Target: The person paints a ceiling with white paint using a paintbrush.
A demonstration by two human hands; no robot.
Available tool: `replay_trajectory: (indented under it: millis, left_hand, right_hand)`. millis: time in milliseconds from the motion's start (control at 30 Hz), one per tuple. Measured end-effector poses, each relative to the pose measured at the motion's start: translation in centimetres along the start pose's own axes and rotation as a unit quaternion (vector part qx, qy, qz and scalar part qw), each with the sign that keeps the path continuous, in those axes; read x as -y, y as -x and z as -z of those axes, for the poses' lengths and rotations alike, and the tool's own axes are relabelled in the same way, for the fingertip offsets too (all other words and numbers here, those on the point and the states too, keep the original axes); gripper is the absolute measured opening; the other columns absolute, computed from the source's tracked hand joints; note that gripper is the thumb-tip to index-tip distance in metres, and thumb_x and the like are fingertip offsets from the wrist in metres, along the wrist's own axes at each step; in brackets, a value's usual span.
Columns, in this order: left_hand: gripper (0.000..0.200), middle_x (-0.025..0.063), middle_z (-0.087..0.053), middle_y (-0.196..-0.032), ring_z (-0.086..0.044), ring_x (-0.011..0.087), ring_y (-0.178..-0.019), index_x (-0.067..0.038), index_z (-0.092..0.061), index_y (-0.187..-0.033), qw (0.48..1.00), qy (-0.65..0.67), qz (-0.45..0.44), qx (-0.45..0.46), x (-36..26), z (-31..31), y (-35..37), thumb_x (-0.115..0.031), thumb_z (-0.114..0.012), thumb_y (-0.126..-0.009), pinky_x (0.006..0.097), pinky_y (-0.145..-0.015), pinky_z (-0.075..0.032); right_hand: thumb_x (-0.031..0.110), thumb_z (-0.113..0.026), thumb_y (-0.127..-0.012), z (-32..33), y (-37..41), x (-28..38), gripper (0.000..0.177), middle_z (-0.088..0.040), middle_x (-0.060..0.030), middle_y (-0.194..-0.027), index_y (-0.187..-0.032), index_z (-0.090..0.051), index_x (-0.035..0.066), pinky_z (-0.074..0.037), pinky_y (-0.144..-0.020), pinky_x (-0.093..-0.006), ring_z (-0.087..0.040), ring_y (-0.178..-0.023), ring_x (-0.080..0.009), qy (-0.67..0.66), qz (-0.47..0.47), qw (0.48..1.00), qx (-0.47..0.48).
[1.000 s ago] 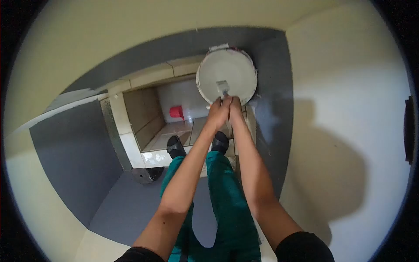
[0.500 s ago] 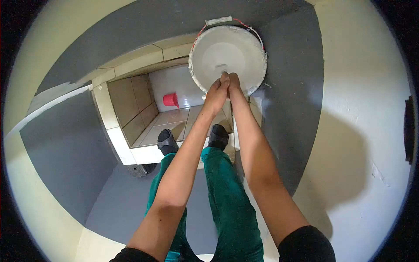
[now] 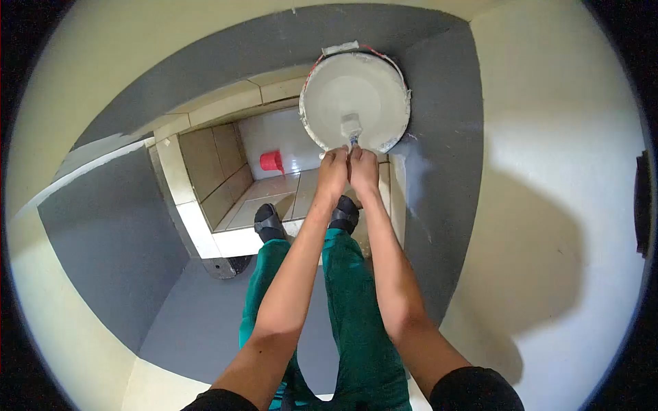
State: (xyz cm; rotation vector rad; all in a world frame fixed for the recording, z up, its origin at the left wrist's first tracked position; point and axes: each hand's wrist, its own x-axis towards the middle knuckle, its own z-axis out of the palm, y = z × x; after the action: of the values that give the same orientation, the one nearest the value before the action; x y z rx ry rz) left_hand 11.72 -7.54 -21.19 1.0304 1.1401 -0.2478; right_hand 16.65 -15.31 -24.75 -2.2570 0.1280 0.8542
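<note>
A paintbrush [image 3: 351,125] with wet-looking white bristles reaches over the near part of a white bucket [image 3: 306,116]. Pale, paint-like liquid shows inside the bucket. My right hand [image 3: 363,169] is closed round the brush handle, near the bucket's front rim. Pressed beside it, my left hand [image 3: 334,169] has its fingers curled in at the same handle, most of which is hidden between the two hands. The bucket's wire handle [image 3: 340,48], with a white grip, leans over the far rim.
A red dipper [image 3: 271,161] lies in the tiled recess [image 3: 219,161] left of the bucket. My feet [image 3: 269,222] stand at its tiled edge. Grey-painted wall [image 3: 442,137] runs close on the right, with a cream wall [image 3: 534,205] beyond it.
Both hands have drawn back toward me, from over the bucket to its near rim. The brush bristles, hardly visible before, now show above the liquid.
</note>
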Motion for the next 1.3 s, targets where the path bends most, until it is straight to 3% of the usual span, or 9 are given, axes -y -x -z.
replay_trajectory:
  millis: [33,167,267,533,667,1000,1167,1233,1300]
  left_hand:
    - [0.051,0.0157,-0.064,-0.116,-0.059,0.0224,-0.109,0.008,-0.057,-0.126,1.000,-0.018,0.008,-0.001,-0.6,0.1,0.8,-0.035,-0.047,-0.100,0.0340,-0.096,-0.043]
    - [0.052,0.0152,-0.066,-0.116,-0.058,0.0217,-0.108,0.007,-0.059,-0.125,0.999,-0.042,-0.013,0.000,-2.2,0.1,3.6,-0.036,-0.047,-0.099,0.0331,-0.096,-0.041]
    - [0.050,0.0140,-0.066,-0.115,-0.058,0.0206,-0.104,0.006,-0.060,-0.124,0.997,-0.070,-0.017,0.033,-1.4,1.1,3.8,-0.035,-0.045,-0.099,0.0332,-0.096,-0.042]
    - [0.042,0.0114,-0.067,-0.107,-0.061,0.0183,-0.098,0.004,-0.061,-0.120,0.991,-0.062,-0.079,0.084,-4.8,3.2,9.9,-0.029,-0.048,-0.099,0.0320,-0.087,-0.047]
    - [0.043,0.0205,-0.069,-0.112,-0.064,0.0266,-0.106,0.006,-0.062,-0.118,0.980,-0.082,-0.140,0.114,-6.9,3.7,14.1,-0.030,-0.051,-0.097,0.0356,-0.095,-0.047]
    - [0.049,0.0172,-0.068,-0.113,-0.062,0.0230,-0.107,0.004,-0.061,-0.121,0.958,-0.101,-0.199,0.180,-17.5,5.0,28.6,-0.039,-0.046,-0.102,0.0329,-0.097,-0.044]
    - [0.050,0.0167,-0.066,-0.117,-0.061,0.0222,-0.108,0.003,-0.058,-0.127,0.953,-0.100,-0.207,0.199,-25.1,6.9,39.3,-0.039,-0.043,-0.104,0.0314,-0.097,-0.044]
    - [0.048,0.0160,-0.066,-0.114,-0.061,0.0200,-0.104,0.003,-0.057,-0.128,0.942,-0.073,-0.261,0.199,-27.1,7.6,42.9,-0.037,-0.044,-0.105,0.0313,-0.094,-0.045]
    - [0.048,0.0165,-0.068,-0.106,-0.062,0.0196,-0.098,0.003,-0.057,-0.127,0.930,-0.034,-0.313,0.187,-28.7,8.0,46.3,-0.037,-0.047,-0.104,0.0326,-0.089,-0.048]
  right_hand:
    - [0.033,-0.041,-0.101,0.0,0.6,0.2,0.052,-0.066,-0.0331,-0.085,-0.081,-0.069,-0.007,-0.048,-0.083,-0.0537,-0.066,-0.089,-0.0476,0.028,0.034,0.999,-0.022]
    - [0.033,-0.040,-0.103,-0.1,1.9,0.2,0.052,-0.067,-0.0317,-0.087,-0.083,-0.069,-0.005,-0.047,-0.083,-0.0547,-0.064,-0.089,-0.0489,-0.006,-0.037,0.999,0.000]
    - [0.032,-0.041,-0.103,-0.3,2.5,0.2,0.051,-0.067,-0.0307,-0.085,-0.083,-0.068,-0.006,-0.048,-0.080,-0.0531,-0.065,-0.087,-0.0470,0.012,-0.015,0.999,-0.039]
    - [0.034,-0.040,-0.104,3.9,11.1,7.6,0.052,-0.067,-0.0279,-0.082,-0.088,-0.066,-0.007,-0.047,-0.076,-0.0502,-0.064,-0.081,-0.0451,-0.106,0.038,0.987,-0.112]
    - [0.034,-0.039,-0.105,4.8,14.8,9.0,0.051,-0.068,-0.0255,-0.084,-0.093,-0.066,-0.007,-0.048,-0.076,-0.0469,-0.066,-0.081,-0.0408,-0.133,0.083,0.978,-0.134]
    - [0.027,-0.043,-0.107,13.6,28.5,23.4,0.044,-0.067,-0.0127,-0.078,-0.091,-0.066,-0.007,-0.048,-0.070,-0.0356,-0.060,-0.073,-0.0185,-0.269,0.099,0.947,-0.142]
    - [0.026,-0.046,-0.106,18.4,35.4,30.1,0.040,-0.066,-0.0114,-0.075,-0.094,-0.065,-0.006,-0.047,-0.065,-0.0341,-0.059,-0.070,-0.0161,-0.259,0.125,0.949,-0.131]
    - [0.026,-0.046,-0.106,20.2,38.2,32.8,0.038,-0.065,-0.0114,-0.075,-0.094,-0.065,-0.006,-0.047,-0.065,-0.0339,-0.059,-0.070,-0.0157,-0.253,0.138,0.950,-0.118]
    - [0.027,-0.047,-0.105,21.2,40.5,35.3,0.037,-0.063,-0.0102,-0.073,-0.094,-0.063,-0.004,-0.046,-0.065,-0.0330,-0.056,-0.068,-0.0155,-0.270,0.226,0.928,-0.121]
